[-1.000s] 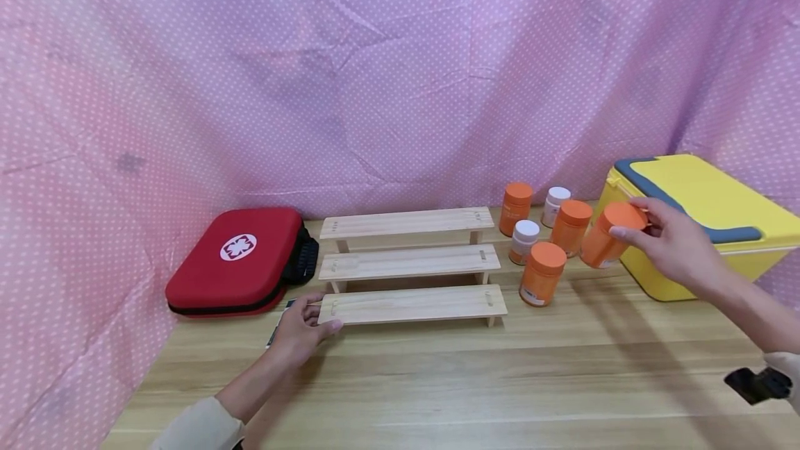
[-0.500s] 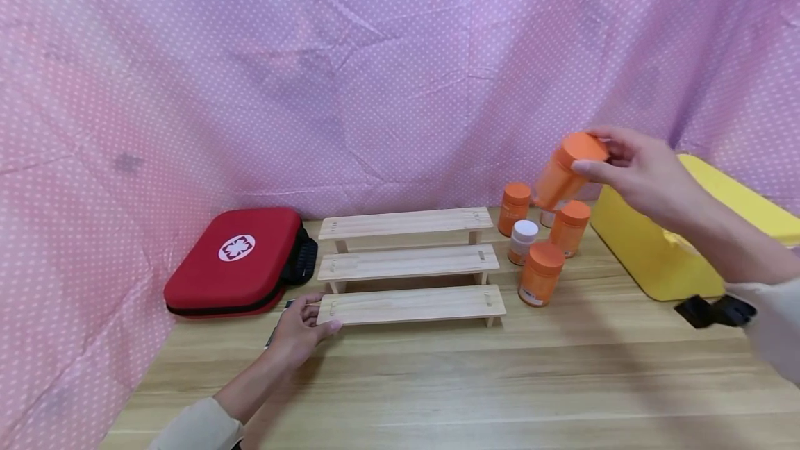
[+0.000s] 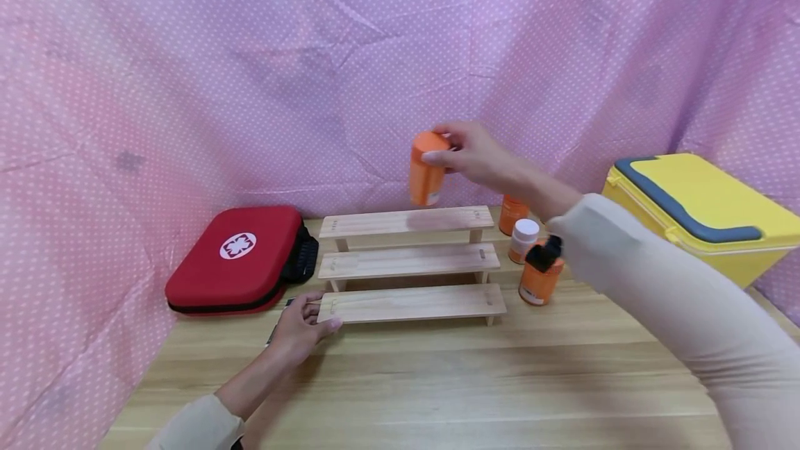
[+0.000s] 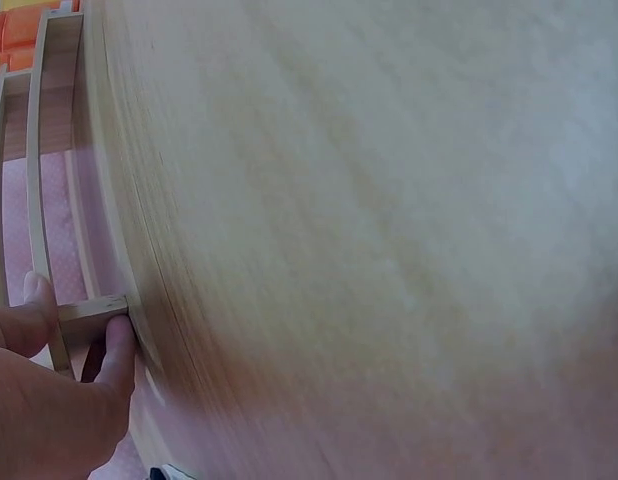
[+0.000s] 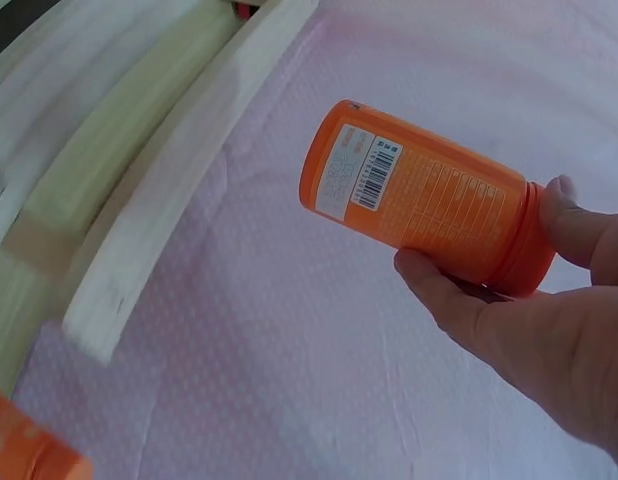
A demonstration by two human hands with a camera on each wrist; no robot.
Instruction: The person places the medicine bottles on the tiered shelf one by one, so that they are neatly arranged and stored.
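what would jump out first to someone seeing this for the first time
Probably the orange jar held aloft in the right hand, seen above the top step of the three-step wooden rack in the head view. Next would come the blocks of strong colour on the table: the red case with a white emblem at left, and the yellow box at far right.

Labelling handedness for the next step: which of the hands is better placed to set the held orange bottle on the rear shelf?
Right, I'd judge. The right hand holds the orange bottle aloft near the rear shelf; the left hand grips the front shelf's left end.
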